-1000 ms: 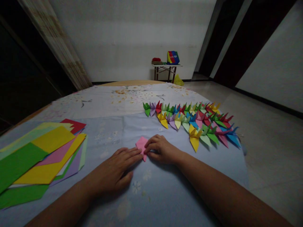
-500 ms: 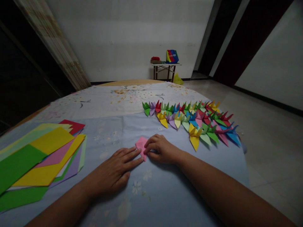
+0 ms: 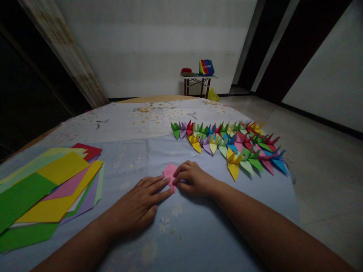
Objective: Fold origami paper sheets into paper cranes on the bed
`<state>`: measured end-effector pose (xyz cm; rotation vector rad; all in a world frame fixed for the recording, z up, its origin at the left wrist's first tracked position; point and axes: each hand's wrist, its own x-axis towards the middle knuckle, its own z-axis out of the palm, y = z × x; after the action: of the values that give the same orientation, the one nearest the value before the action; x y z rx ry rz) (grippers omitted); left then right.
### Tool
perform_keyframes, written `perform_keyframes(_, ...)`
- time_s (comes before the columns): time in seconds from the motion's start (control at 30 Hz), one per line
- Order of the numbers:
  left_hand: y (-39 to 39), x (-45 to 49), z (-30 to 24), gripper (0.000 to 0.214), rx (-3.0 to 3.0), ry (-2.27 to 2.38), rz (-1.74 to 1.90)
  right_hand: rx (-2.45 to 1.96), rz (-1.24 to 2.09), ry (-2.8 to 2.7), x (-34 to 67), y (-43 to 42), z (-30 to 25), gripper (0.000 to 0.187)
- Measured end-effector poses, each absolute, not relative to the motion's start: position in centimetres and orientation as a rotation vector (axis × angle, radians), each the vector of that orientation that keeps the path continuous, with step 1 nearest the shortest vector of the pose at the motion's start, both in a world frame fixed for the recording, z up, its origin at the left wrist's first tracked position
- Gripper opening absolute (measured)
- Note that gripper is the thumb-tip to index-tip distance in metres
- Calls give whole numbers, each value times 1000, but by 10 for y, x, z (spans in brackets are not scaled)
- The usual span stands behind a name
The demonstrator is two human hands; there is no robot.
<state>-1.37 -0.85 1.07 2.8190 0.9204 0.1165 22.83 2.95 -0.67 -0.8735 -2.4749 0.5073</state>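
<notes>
A small piece of folded pink origami paper [image 3: 169, 171] lies on the blue part of the cloth, pointed at its near end. My left hand [image 3: 143, 202] rests palm down with fingers stretched out, the fingertips touching the paper's left edge and lower part. From the other side, my right hand [image 3: 194, 178] is closed, its fingers curled and pressed together on the paper's right edge. The right fingertips cover part of the folds there.
Rows of folded paper cranes [image 3: 234, 162] in many colours stand to the right. Loose coloured paper sheets [image 3: 64, 166] overlap at the left. Flowered cloths cover the round table [image 3: 159, 99]. Against the far wall, a small stand [image 3: 200, 78] carries a colourful bag [image 3: 206, 68].
Both hands stay at the pink paper with almost the same grip. The whole view has shifted very slightly; nothing else visibly differs.
</notes>
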Motion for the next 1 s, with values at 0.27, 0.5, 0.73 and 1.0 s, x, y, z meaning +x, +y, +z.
perform_keyframes(0.27,-8,-15,11,50,2771,901,167,-874,519,-2477,229,30,-6,17)
perform_keyframes(0.5,-10,-12,11,50,2770,924,138,-866,533,-2457,229,29,-6,17)
perform_keyframes(0.73,-10,-12,10,54,2797,931,94,-871,536,-2464,229,28,-4,18)
perform_keyframes(1.0,-15,-8,4,63,2865,987,53,-858,525,-2458,228,29,-6,17)
